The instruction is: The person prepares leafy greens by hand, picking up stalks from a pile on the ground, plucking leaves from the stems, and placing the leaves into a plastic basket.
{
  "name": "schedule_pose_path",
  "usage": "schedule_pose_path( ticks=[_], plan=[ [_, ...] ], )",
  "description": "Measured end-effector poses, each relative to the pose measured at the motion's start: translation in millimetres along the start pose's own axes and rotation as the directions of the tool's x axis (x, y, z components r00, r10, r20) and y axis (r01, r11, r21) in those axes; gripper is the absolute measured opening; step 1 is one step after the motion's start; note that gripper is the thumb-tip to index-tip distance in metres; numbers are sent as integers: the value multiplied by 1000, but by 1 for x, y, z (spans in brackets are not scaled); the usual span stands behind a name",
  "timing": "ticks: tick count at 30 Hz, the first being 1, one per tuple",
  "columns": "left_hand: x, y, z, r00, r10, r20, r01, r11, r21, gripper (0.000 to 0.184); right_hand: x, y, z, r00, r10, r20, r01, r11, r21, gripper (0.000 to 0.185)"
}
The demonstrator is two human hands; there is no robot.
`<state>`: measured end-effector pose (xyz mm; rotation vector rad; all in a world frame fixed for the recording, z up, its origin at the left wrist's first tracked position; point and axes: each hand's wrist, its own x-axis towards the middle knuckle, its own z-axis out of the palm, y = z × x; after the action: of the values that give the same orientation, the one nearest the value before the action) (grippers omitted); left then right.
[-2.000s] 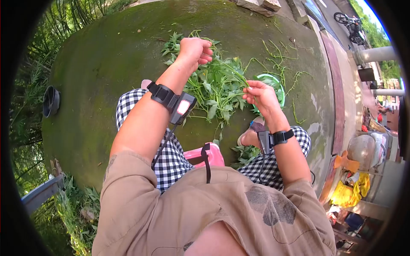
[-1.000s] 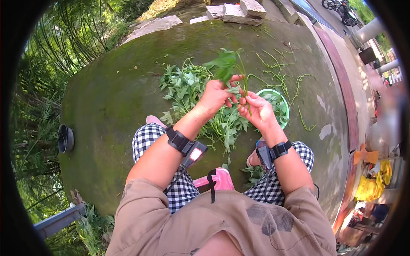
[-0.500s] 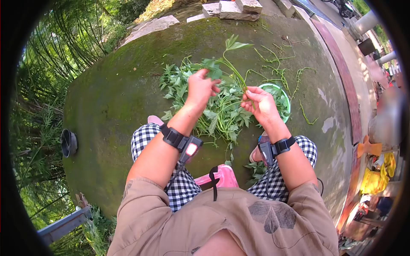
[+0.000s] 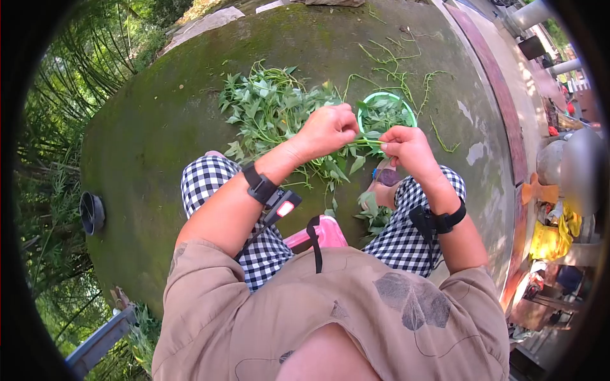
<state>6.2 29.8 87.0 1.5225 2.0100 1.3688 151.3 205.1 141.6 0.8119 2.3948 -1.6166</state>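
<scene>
Green, slender stems (image 4: 368, 143) sit pinched in the right hand (image 4: 412, 151); the curled left hand's (image 4: 327, 131) grip cannot be told.

The heaped leafy greens (image 4: 264, 105) run from mid-green to a pale, silvery green, the held stalk (image 4: 370, 141) and the scattered stems (image 4: 400, 77) are a lighter yellow-green, and the basket (image 4: 414, 114) has a mint-green rim. Black-and-white checks cover the trousers (image 4: 210, 187), while the taupe-brown shirt (image 4: 273, 317) carries a dark grey leaf print with thin dark lines, and the wrist straps (image 4: 259, 184) are black. Mossy green blends into grey across the ground (image 4: 152, 133), edged by a reddish-brown strip (image 4: 486, 60), with a bright yellow bag (image 4: 548, 241) beyond.
</scene>
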Motion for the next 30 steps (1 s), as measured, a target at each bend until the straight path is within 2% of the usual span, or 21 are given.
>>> schedule_pose_path(
  ticks=[3, 7, 10, 14, 15, 18, 22, 30],
  plan=[
    [-7, -7, 9, 994, -91, 67, 94, 995, -30, 12, 18, 2, 19, 979, -203, -31, 187, 944, -273, 18],
    [-8, -16, 6, 961, -243, 130, 254, 965, -69, 13, 40, -3, 23, 987, -155, 38, 159, 927, -338, 19],
    [-8, -19, 8, 956, -267, 124, 265, 964, 28, 13, 52, -1, 23, 986, -149, 69, 163, 931, -325, 20],
    [-10, -29, 15, 971, -236, 34, 231, 968, 97, 13, 66, 11, 24, 989, -44, 141, 65, 987, -149, 14],
    [-10, -31, 17, 973, -232, 4, 230, 968, 96, 14, 68, 13, 23, 984, -65, 165, 86, 989, -121, 12],
    [-11, -31, 23, 893, -447, -50, 435, 887, -159, 13, 74, 8, 22, 974, -62, 216, 85, 991, -100, 12],
    [-10, -29, 23, 757, -653, -30, 584, 696, -416, 14, 78, 9, 26, 970, -103, 222, 133, 983, -126, 10],
    [-11, -33, 25, 675, -737, -16, 600, 562, -569, 12, 82, 20, 34, 977, -99, 189, 112, 992, -57, 13]
  ],
)
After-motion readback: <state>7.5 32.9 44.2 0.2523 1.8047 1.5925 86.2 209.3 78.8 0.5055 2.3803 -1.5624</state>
